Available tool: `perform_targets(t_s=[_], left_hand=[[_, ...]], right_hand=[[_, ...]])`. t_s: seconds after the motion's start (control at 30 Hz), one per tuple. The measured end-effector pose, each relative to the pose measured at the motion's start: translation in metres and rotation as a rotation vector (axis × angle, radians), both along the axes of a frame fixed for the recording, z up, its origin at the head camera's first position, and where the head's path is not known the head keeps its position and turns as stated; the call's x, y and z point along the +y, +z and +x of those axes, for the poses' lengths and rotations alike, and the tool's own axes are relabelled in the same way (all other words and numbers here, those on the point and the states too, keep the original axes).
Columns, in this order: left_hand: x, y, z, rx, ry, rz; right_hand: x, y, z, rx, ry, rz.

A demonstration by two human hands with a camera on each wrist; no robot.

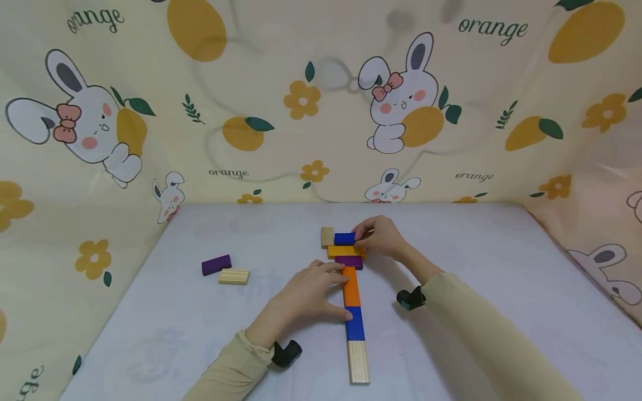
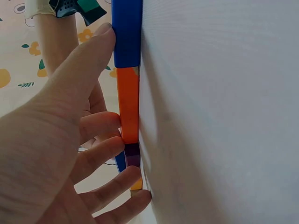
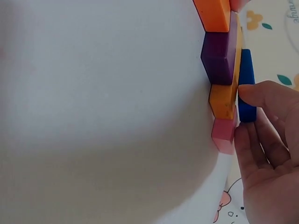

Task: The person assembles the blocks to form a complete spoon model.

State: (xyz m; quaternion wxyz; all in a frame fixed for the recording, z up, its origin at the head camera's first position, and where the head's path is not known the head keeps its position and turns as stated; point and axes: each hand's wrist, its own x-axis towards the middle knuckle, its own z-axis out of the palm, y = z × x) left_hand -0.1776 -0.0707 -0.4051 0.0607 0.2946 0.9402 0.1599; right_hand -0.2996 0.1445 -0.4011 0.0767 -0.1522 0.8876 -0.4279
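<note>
Wooden blocks form a line on the table. My right hand (image 1: 383,236) pinches the right end of a blue block (image 1: 344,239) at the far end, beside a plain wood block (image 1: 327,237). Close below it lie a yellow block (image 1: 340,252) and a purple block (image 1: 348,262). A pink block (image 3: 224,135) shows in the right wrist view, hidden from the head view. My left hand (image 1: 308,292) is spread along the line's left side, thumb touching the nearer blue block (image 1: 356,328), fingertips at the orange block (image 1: 353,291) and the purple one.
Another plain wood block (image 1: 358,362) ends the line at the near side. Off to the left, a purple block (image 1: 216,265) and a plain wood block (image 1: 233,277) lie together. A printed cloth (image 1: 301,145) hangs behind the white table (image 1: 466,312).
</note>
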Motion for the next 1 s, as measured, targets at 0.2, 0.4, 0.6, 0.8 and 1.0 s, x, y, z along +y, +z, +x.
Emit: perform_targets(t_s=[0.2,0.4,0.6,0.8,1.0], left_hand=[[0.0006,0.0002,0.0002,0.0,-0.001,0.007],[0.001,0.0,0.0005,-0.009,0.002,0.006],[0.001,-0.0004,0.0006,-0.005,0.002,0.006],[0.0008,0.0002,0.0011,-0.001,0.0,0.006],[0.0008,0.0017,0.0012,-0.006,0.003,0.003]], right_hand=[[-0.0016,-0.002,-0.0015,-0.004,0.01,0.011],[-0.0025,-0.0019,-0.0033,-0.021,0.008,0.022],[-0.0022,-0.0024,-0.0038,-0.033,0.012,0.013],[-0.0039,-0.0026,-0.0033,-0.026,0.024,0.009],[-0.0059,-0.0023,-0.0034,-0.011,0.032,0.012]])
